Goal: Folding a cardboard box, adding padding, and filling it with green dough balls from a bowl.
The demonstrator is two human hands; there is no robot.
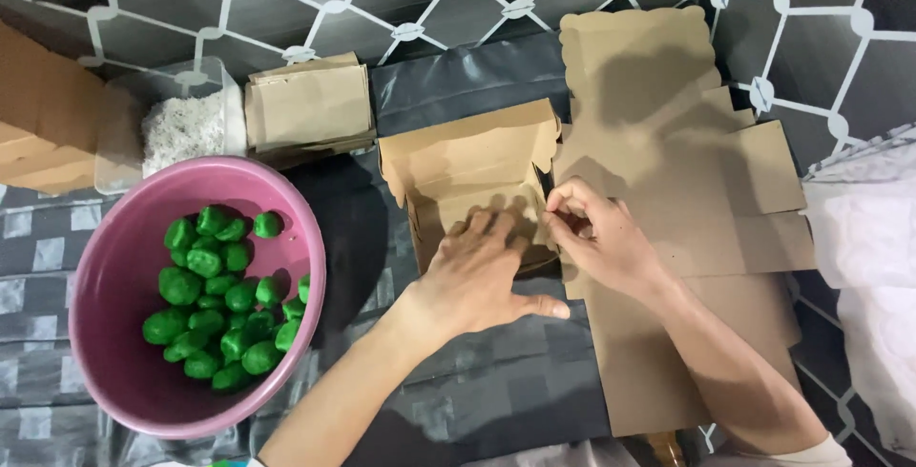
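Item 1, small cardboard box (469, 176), one, centre of the frame: half-assembled, lid flap standing open toward the top of the frame, tray part toward the person. Its long axis runs left to right. It lies directly ahead of both hands, above them in the frame.

Item 2, left hand (480, 271), just below centre: palm down, fingers spread and laid flat on the near wall of the box, gripping nothing.

Item 3, right hand (596, 238), right of centre: fingertips pinched together at the right-hand edge of the box; whether they clamp a side flap cannot be told. Both hands meet the box; the left covers more of it.

Item 4, flat box blanks (668, 124), right half of the frame: unfolded cardboard lying under the right forearm; at least two overlapping sheets, exact count unclear.

Item 5, pink basin (124, 267), one, lower left: holds green balls (219, 295), roughly two dozen.

Item 6, stack of folded boxes (307, 104), upper left of centre.

Item 7, clear tub (181, 124), one, upper left, with white shredded filling.

Item 8, surface (477, 391): dark sheet covering.
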